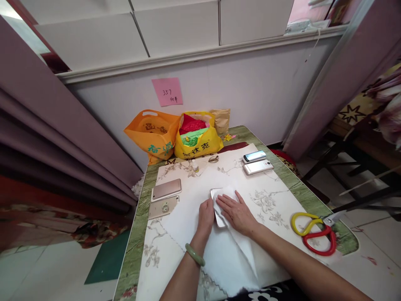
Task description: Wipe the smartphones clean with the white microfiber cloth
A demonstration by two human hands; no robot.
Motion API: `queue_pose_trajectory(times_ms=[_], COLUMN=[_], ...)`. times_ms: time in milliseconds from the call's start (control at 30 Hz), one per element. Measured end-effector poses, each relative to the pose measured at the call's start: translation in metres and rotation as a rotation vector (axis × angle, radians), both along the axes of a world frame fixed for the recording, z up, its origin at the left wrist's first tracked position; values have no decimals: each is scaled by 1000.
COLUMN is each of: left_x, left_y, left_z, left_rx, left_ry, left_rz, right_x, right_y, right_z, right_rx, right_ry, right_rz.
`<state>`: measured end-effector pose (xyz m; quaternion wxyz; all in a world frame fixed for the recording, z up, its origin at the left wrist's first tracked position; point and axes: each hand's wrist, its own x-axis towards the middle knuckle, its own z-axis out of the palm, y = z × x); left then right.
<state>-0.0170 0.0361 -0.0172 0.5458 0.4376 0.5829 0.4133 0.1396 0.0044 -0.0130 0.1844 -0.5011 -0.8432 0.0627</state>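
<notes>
A smartphone [222, 222] lies on a white cloth [194, 228] spread over the table, partly covered by a folded-over flap of that cloth. My left hand [206, 215], with a green bangle on its wrist, is closed on the phone's left edge. Flat on the flap rests my right hand [236, 212], its fingers stretched out and pressing the cloth against the phone. Most of the phone's surface is hidden under the cloth and fingers.
Two phones [163, 207] lie at left, two more [258, 167] at back right. Large scissors [319, 232] with yellow and red handles lie near the right edge. A small bottle [195, 166], an orange bag [153, 138] and a yellow bag [199, 146] are farther back.
</notes>
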Motion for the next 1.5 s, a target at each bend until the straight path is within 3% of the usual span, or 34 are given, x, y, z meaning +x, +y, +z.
queue_pose_trajectory(times_ms=[133,233,400,533,700,833,1000,1133,1333,1400,1500], left_x=[-2,-2,-1,-3,-4,-2,-4,-6,-4,-4,-4], left_y=[1,1,1,0,-2,-4,-2,0,-1,-2,-3], left_z=[-8,-10,-5,0,0,-1,-1,0,1,1,1], left_rx=[-26,-31,11,43,-45,-96,-119,-125,-169,-161,-164], left_ry=[0,-15,-64,-93,-101,-115,-166,-209,-208,-185,-165], left_rz=[9,16,-17,-88,-112,-70,-90,-102,-89,-81,-81], right_x=[-4,2,14,13,5,9,17,14,4,3,7], right_y=[12,-6,-43,-27,11,0,-36,-28,19,21,4], right_z=[-6,-10,-3,2,-5,-11,-7,-2,-3,-8,-14], right_rx=[-6,45,103,54,-29,28,145,102,-70,-62,7], right_ry=[-43,-56,-40,-7,-38,-58,-17,35,5,-12,-22], right_rz=[-177,-196,27,137,-64,-176,19,210,2,-79,-122])
